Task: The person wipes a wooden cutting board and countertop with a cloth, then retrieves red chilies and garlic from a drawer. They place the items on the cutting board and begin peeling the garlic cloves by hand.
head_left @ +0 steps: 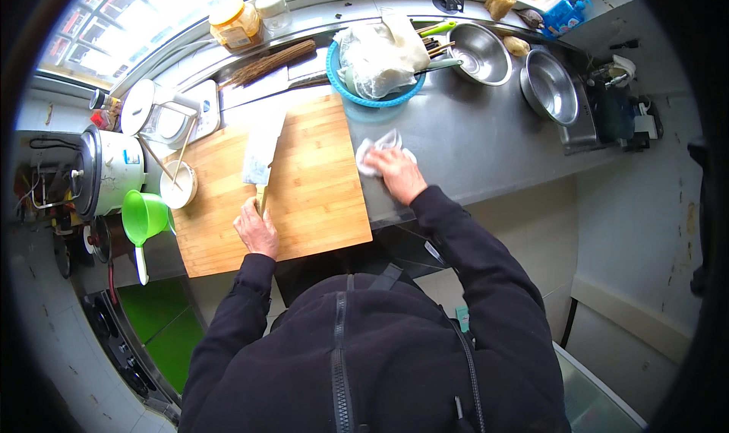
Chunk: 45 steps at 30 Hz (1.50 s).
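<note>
A large wooden cutting board (319,197) lies on the counter in front of me. My left hand (257,230) is closed around the handle of a broad kitchen knife (262,156), whose blade points away from me over the board. Just right of the board, my right hand (395,172) presses a crumpled white cloth (389,140) against the grey metal counter (471,144). Its fingers are bent over the cloth and partly hide it.
Behind the board stands a blue basket (377,101) with plastic bags. Two steel bowls (480,55) sit at the back right. On the left are a white cup (179,186) with chopsticks, a green ladle (144,217) and a rice cooker (118,171). A whisk broom (269,62) lies behind.
</note>
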Motion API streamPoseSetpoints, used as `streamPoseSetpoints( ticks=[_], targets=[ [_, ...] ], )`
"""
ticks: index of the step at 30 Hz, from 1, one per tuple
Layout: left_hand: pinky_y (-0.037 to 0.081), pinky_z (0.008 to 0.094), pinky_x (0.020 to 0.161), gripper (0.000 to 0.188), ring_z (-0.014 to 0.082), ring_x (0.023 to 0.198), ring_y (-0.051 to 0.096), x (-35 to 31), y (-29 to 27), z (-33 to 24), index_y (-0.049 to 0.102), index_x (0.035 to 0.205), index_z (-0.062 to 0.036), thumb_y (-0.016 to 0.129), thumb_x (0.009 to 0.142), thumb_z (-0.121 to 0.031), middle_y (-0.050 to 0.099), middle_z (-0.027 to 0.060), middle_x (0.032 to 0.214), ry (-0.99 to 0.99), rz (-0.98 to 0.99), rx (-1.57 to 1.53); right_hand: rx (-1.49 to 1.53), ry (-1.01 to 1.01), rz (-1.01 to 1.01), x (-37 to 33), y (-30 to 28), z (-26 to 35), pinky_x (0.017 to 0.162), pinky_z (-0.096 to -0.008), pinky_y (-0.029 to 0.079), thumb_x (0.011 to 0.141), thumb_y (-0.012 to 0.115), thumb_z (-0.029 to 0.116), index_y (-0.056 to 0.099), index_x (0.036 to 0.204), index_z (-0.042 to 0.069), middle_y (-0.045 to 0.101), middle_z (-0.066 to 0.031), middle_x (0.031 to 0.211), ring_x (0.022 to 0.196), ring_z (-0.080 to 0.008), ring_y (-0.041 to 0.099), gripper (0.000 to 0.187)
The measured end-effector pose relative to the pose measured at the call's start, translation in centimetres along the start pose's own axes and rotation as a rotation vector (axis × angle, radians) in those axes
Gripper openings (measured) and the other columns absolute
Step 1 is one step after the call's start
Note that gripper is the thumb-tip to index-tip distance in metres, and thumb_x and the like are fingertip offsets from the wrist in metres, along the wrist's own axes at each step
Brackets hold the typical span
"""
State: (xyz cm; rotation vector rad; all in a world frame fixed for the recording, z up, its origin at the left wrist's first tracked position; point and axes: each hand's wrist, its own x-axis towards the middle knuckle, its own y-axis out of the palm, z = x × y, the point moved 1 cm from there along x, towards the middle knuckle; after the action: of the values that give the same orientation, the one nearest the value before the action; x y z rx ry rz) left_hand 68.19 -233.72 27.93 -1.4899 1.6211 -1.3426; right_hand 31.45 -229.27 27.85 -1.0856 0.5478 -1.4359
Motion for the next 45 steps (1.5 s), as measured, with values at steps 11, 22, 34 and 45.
streamPoseSetpoints(
  ticks=[11, 22, 34, 45],
  targets=[
    [0.036, 0.0423, 0.094, 0.046, 0.0339, 0.108, 0.056, -2.2, 2.3, -3.4, 0.049, 0.129, -0.0049, 0.068, 0.087, -0.008, 0.059, 0.0159, 0.114, -0.067, -0.018, -0.119, -0.338, 0.437, 0.416, -12.4, -13.1, -0.7, 0.081, -0.0412, 0.052, 0.08, 0.06, 0.009, 0.069, 0.089, 0.014, 0.064, -0.0029, 0.1, 0.098, -0.0283, 0.059, 0.013],
    [0.036, 0.049, 0.104, 0.065, 0.0435, 0.119, 0.047, -3.0, 4.0, -8.1, 0.034, 0.145, 0.0001, 0.061, 0.086, 0.0, 0.049, 0.0244, 0.128, -0.126, 0.052, -0.242, -0.112, -0.011, 0.123, -7.7, -0.2, 4.2, 0.107, -0.0454, 0.038, 0.088, 0.055, 0.007, 0.056, 0.136, 0.025, 0.047, -0.0074, 0.146, 0.136, -0.0305, 0.043, 0.052],
    [0.033, 0.0501, 0.109, 0.075, 0.0454, 0.129, 0.038, -4.6, 6.0, -14.4, 0.032, 0.146, -0.0011, 0.069, 0.081, -0.001, 0.041, 0.0272, 0.137, -0.251, 0.111, 0.015, -0.358, 0.365, 0.182, -2.0, -7.0, -20.5, 0.115, -0.063, 0.024, 0.087, 0.067, 0.024, 0.039, 0.15, 0.033, 0.028, -0.0072, 0.162, 0.147, -0.0428, 0.025, 0.069],
    [0.03, 0.0515, 0.111, 0.075, 0.04, 0.137, 0.036, -2.5, 4.9, -19.9, 0.034, 0.148, -0.0075, 0.072, 0.084, -0.012, 0.038, 0.0198, 0.145, -0.295, 0.034, 0.185, -0.543, 0.875, -0.018, -17.8, -19.5, -33.2, 0.103, -0.0569, 0.036, 0.088, 0.069, 0.026, 0.04, 0.147, 0.031, 0.035, -0.0086, 0.151, 0.136, -0.0398, 0.037, 0.067]
  ],
)
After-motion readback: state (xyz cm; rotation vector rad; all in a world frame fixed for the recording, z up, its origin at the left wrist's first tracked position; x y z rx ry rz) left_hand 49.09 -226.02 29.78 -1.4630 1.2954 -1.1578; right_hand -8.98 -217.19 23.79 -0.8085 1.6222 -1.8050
